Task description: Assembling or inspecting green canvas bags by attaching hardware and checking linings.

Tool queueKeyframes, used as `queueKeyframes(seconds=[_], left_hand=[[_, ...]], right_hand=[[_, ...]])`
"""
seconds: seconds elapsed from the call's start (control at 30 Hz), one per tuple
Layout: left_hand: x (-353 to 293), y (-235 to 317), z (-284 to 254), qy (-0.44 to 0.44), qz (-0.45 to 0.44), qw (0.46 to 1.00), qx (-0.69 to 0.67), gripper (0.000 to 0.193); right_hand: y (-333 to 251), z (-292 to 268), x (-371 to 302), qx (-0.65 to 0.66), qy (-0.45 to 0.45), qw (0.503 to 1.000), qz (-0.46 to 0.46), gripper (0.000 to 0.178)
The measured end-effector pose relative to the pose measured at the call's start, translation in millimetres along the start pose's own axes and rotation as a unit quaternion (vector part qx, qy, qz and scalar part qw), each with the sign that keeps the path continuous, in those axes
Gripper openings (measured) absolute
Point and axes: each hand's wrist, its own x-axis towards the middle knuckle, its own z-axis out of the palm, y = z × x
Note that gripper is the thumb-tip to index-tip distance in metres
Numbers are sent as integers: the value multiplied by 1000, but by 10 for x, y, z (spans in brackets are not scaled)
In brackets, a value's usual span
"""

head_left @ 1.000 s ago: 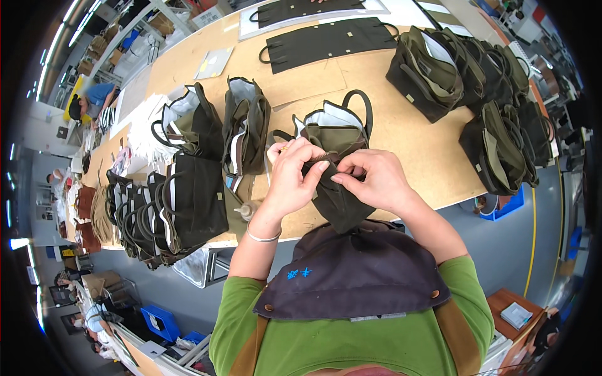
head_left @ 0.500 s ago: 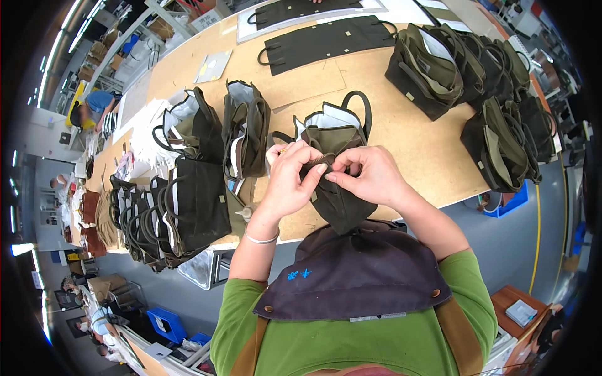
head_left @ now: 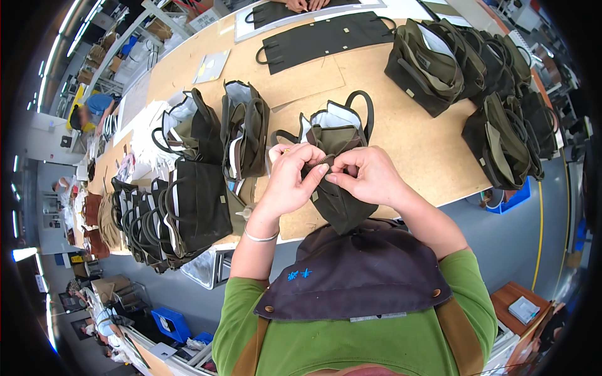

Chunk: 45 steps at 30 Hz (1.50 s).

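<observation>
In front of me a dark olive handbag (head_left: 343, 203) stands at the table's near edge, its white-lined top spread apart and its handles up. My left hand (head_left: 293, 172) pinches the end of a zipper (head_left: 318, 165) at the bag's near side, thumb against fingers. Close beside it, my right hand (head_left: 367, 174) is closed in a pinch on the same zipper end. The fingertips nearly meet, and they hide the small part between them.
Several finished-looking handbags (head_left: 197, 200) crowd the left of the wooden table (head_left: 433, 160); more bags (head_left: 426, 69) stand at the right. Flat black bag panels (head_left: 326, 42) lie at the far side, near another person's hands (head_left: 307, 5). A small glue bottle (head_left: 246, 213) is by my left forearm.
Both my hands keep nearly the same pinch on the zipper. At the far edge, another person's hands have come further into view over the black panel.
</observation>
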Motion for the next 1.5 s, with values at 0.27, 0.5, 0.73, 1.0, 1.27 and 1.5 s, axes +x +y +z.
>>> queueKeyframes(seconds=[0.27,0.5,0.73,1.0,1.27,1.5], left_hand=[[20,1,-37,-8,-26,998,-50,14],[72,15,-59,-18,-41,998,-36,10],[131,-134,-74,-68,-4,996,-64,13],[215,-198,-366,-48,76,996,-13,11],[8,140,-405,-7,105,986,131,31],[-97,162,-305,-46,107,974,194,23]], right_hand=[[80,49,8,46,20,998,36,17],[88,-19,49,4,-37,999,26,19],[171,-416,66,-188,-74,972,-123,36],[-49,-448,80,-253,-107,957,-94,44],[-42,-316,245,-246,-175,944,-136,39],[-253,-445,409,-157,-273,946,-83,21]])
